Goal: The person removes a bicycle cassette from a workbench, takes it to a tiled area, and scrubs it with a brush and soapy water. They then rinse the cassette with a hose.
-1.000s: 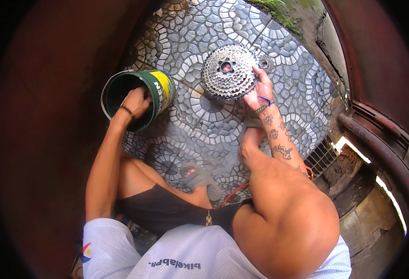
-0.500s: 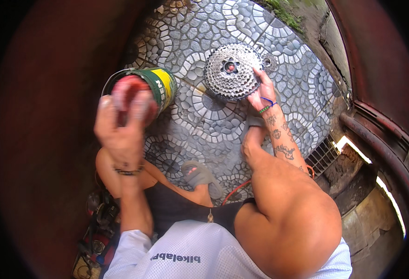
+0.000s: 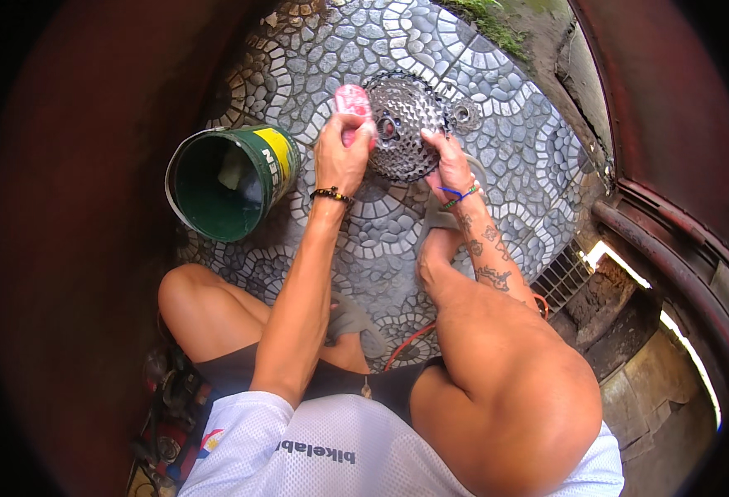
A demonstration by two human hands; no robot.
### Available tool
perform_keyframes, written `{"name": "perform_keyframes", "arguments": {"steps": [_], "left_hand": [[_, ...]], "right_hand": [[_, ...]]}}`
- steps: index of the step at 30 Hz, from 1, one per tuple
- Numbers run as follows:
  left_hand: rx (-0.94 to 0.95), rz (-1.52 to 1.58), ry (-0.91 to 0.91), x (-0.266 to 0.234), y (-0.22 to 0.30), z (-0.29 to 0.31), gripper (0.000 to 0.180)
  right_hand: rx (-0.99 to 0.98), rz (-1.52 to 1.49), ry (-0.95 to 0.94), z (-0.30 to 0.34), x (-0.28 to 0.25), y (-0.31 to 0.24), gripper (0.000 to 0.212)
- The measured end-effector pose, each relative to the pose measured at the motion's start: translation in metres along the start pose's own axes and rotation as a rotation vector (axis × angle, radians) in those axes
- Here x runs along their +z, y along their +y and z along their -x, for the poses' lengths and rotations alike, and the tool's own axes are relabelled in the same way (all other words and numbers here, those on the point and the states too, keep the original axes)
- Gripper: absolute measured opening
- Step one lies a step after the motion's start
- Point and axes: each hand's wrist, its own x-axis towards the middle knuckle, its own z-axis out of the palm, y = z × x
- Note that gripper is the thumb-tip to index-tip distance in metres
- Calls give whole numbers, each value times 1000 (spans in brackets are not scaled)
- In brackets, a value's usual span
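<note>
My left hand [image 3: 344,157] is closed around a red, rounded scrub brush [image 3: 353,101], which is slightly blurred. The brush is at the left side of a bicycle cassette [image 3: 402,116], a stack of toothed grey sprockets. Whether its bristles touch the teeth cannot be made out. Gripping the cassette by its lower right edge is my right hand [image 3: 450,161], thumb over the sprockets and the other fingers mostly hidden behind. A small loose sprocket [image 3: 465,116] lies on the floor just right of the cassette.
A green bucket [image 3: 215,182] with a yellow patch lies tipped at the left, its mouth facing me; something pale is inside. Pebble-patterned tiles [image 3: 389,290] cover the floor. A metal grate [image 3: 563,277], orange cord [image 3: 410,344] and rusty pipe [image 3: 671,240] are at the right.
My left hand has carried the red brush from the bucket's mouth rightward to the cassette. The cassette, in my right hand, has turned and looks darker, less white.
</note>
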Motion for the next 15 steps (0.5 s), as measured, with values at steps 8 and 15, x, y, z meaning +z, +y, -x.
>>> {"name": "perform_keyframes", "arguments": {"steps": [8,15], "left_hand": [[67,166,58,6,-25,-24,73],[250,-546,26,6,-27,-36,65]], "right_hand": [[-80,101,-41,0,5,8,31],[-82,96,-126,-6,12,12,45]]}}
